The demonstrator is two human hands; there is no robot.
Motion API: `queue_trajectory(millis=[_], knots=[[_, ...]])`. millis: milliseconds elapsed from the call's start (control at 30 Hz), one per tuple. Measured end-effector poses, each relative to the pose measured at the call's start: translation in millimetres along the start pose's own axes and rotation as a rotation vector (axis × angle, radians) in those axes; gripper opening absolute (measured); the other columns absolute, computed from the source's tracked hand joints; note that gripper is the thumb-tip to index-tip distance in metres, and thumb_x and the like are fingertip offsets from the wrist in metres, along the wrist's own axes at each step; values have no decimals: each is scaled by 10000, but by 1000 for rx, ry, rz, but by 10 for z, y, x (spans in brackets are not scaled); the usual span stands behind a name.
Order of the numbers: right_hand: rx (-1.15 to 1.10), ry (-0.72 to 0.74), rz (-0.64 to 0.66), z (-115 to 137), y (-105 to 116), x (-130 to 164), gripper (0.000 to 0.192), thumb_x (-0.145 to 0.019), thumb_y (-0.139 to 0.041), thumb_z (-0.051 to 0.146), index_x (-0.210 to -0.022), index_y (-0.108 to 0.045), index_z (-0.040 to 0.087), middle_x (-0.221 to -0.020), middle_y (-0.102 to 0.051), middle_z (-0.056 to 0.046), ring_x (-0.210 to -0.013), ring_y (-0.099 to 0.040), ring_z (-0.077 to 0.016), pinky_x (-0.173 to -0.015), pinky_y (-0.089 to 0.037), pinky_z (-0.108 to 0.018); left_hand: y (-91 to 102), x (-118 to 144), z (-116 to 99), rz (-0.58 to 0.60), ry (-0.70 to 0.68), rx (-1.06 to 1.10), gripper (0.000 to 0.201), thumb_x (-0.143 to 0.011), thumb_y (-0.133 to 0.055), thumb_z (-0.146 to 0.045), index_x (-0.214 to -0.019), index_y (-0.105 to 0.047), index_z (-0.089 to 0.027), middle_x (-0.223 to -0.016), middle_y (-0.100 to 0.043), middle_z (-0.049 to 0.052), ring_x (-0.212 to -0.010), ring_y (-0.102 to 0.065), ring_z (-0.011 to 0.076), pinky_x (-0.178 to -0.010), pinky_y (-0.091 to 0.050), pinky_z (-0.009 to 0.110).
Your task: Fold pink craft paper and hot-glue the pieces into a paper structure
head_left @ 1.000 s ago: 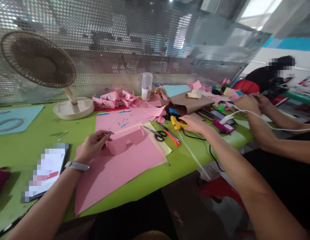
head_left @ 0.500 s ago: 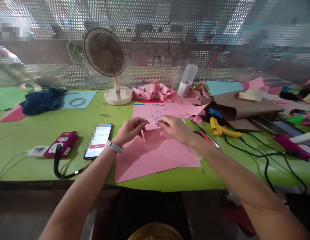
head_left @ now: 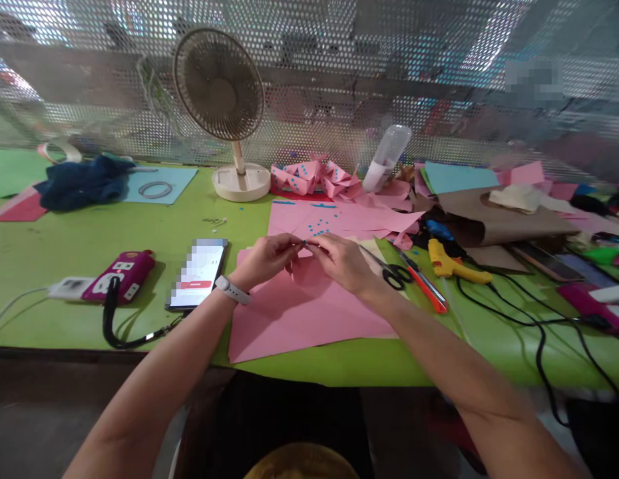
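Change: half a second earlier the hands were already joined over the pink sheet (head_left: pixel 309 313); since then they have been held there, fingertips drawn closer, and the view has been tilted slightly.
Left hand (head_left: pixel 266 258): pinched shut on a small blue bit, too small to identify, above the sheet's far edge.
Right hand (head_left: pixel 339 261): fingertips closed against the same bit; whether it is gripped cannot be told.
Folded pink piece (head_left: pixel 309 265): on the sheet, under the hands.
Scissors (head_left: pixel 389 269): right of the sheet, untouched.
Phone (head_left: pixel 197 273): left of the sheet.
Meaning: fine placement appears under way.
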State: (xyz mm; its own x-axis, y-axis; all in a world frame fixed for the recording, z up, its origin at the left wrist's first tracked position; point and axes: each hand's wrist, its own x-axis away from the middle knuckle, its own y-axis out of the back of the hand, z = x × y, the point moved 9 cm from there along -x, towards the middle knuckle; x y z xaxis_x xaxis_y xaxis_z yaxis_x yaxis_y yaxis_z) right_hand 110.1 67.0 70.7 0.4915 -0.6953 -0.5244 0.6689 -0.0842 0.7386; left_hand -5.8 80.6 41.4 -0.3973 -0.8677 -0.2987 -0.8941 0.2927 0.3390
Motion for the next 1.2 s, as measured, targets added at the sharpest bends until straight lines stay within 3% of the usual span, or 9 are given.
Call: queue_trajectory(millis=[300,500,667,833,967,1200], knots=[[-9,-12,-8,-69,-56,55,236,-965,-475,247,-1012,-699,191,-1001,-745,-80,-873,-687,-198,-778,-500,-305,-21,4,5,0,-21,-55,240,-918,-543,-354,-950,-634,-134,-650,-663,26,-538,-634,110,-535,-536,215],[115,55,-9,10,-25,80,255,-963,-446,222,-1005,-696,203,-983,-744,-80,-873,-678,-203,-759,-482,-311,-45,9,-17,17,-42,-85,230,-923,-536,-350,-932,-641,-145,-656,-674,24,-537,-637,106,-529,-527,205],[298,105,-6,91,-25,87,268,-962,-433,218,-957,-698,175,-887,-735,-91,-762,-659,-191,-670,-439,-299,-39,15,-42,5,-40,-125,227,-921,-543,-336,-913,-647,-134,-641,-675,26,-531,-644,110,-525,-526,201],[376,188,-72,156,-4,104,197,-933,-478,175,-898,-671,171,-837,-722,-70,-705,-631,-157,-627,-414,-273,-49,21,-53,9,-48,-120,218,-922,-539,-314,-907,-643,-123,-656,-679,29,-539,-652,107,-531,-528,191],[310,185,-95,142,7,111,146,-913,-499,152,-899,-643,175,-831,-717,-56,-711,-635,-150,-630,-426,-261,-56,21,-36,14,-52,-124,217,-911,-549,-306,-901,-652,-115,-631,-667,24,-531,-650,105,-524,-526,187],[40,17,-151,39,131,93,129,-917,-504,232,-878,-616,181,-845,-693,-65,-748,-636,-163,-689,-470,-274,-33,25,-3,0,-23,-9,235,-910,-564,-324,-940,-649,-107,-658,-673,36,-540,-650,104,-526,-540,192]])
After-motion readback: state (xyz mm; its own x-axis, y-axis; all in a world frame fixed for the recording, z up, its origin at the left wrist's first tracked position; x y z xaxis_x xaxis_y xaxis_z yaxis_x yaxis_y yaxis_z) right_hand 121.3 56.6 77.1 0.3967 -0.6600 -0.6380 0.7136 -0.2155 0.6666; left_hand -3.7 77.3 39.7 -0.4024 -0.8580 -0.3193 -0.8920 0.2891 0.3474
